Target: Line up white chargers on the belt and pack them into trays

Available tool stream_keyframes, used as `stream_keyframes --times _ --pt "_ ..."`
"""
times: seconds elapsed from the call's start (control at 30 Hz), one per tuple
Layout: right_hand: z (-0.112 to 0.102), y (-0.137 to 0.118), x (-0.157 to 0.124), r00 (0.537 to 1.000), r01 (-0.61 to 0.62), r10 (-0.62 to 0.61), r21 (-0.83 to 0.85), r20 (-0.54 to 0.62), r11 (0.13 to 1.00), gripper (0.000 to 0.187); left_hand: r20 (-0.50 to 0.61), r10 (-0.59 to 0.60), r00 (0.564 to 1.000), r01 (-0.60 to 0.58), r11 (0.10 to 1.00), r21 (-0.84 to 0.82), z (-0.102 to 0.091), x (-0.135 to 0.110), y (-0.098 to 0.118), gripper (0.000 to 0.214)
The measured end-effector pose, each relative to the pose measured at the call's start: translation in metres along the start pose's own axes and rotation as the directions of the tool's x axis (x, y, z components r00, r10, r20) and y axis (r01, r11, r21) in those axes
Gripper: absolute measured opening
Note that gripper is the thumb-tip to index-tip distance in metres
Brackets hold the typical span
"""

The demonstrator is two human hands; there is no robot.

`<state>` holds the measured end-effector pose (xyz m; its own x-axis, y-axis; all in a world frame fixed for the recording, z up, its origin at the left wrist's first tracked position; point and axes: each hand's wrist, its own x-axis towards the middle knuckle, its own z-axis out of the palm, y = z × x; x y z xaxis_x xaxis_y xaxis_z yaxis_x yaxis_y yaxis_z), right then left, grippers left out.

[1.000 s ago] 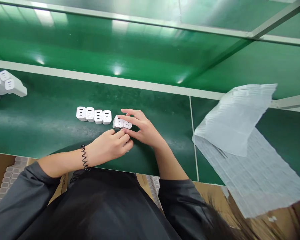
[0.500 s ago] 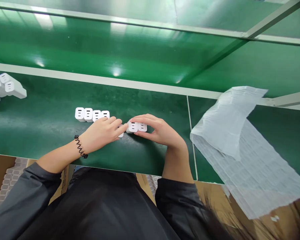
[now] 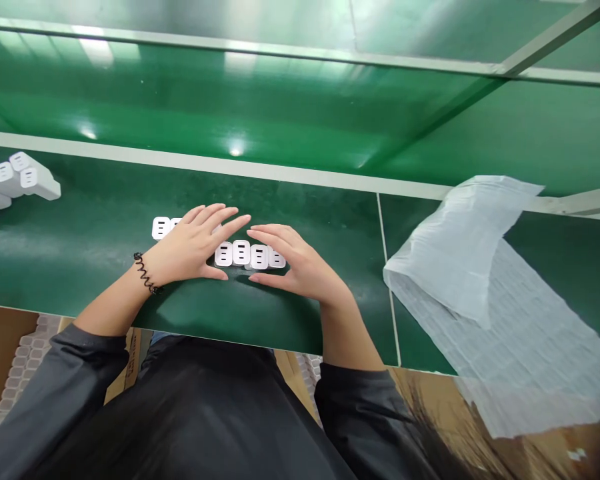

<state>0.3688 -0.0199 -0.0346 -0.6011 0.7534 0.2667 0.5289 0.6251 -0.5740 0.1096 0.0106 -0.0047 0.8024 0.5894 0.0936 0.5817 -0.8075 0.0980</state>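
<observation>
A short row of white charger blocks [image 3: 241, 253], port faces up, stands on the green worktop between my hands. My left hand [image 3: 187, 243] is at the row's left end, fingers spread and thumb apart in front. It partly covers a second row of white charger blocks [image 3: 161, 228] behind and to the left. Cupped around the right end of the front row is my right hand [image 3: 300, 263], with fingers behind the blocks and thumb in front, not pinched together. Whether the palms press on the end blocks is hard to tell.
More white charger blocks [image 3: 35, 181] lie piled at the far left. A crumpled translucent white wrapping sheet [image 3: 510, 320] hangs over the worktop's front edge at right. Cartons with packed pieces [image 3: 25, 367] stand below the edge. A pale rail [image 3: 190, 159] runs along the back.
My right hand has slid left with its two blocks, which now join others in one row. My left hand has opened, spreading its fingers over the rear row.
</observation>
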Motion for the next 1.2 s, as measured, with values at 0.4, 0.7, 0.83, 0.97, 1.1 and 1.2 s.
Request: stream_keyframes --times 0.4,0.7,0.83,0.97,1.1,1.2 --pt "0.026 -0.003 0.007 0.996 -0.018 0.003 -0.176 -0.085 0.984 0.041 0.045 -0.04 0.998 0.044 0.994 -0.098 0.005 0.005 -0.01 0.064" --pt "0.0 0.002 -0.002 0.993 -0.081 0.083 -0.033 0.083 0.996 0.067 0.08 -0.059 0.995 0.069 0.988 -0.139 0.004 0.003 -0.012 0.058" --pt "0.003 0.007 -0.003 0.978 -0.189 0.19 -0.011 0.092 0.982 0.053 0.089 -0.05 0.995 0.062 0.989 -0.137 0.003 0.004 -0.012 0.053" --pt "0.012 0.011 0.001 0.982 -0.188 0.188 -0.008 0.018 0.982 0.049 0.082 -0.04 0.996 0.051 0.99 -0.132 0.003 0.004 -0.013 0.053" --pt "0.011 0.008 0.001 0.986 -0.165 0.165 -0.014 0.022 0.986 0.055 0.047 -0.001 0.999 0.006 0.995 -0.099 0.005 0.004 -0.011 0.066" --pt "0.007 0.007 0.0 0.987 -0.157 0.158 -0.012 0.027 0.987 0.059 0.003 -0.005 1.0 0.005 0.997 -0.072 0.008 0.006 -0.007 0.074"
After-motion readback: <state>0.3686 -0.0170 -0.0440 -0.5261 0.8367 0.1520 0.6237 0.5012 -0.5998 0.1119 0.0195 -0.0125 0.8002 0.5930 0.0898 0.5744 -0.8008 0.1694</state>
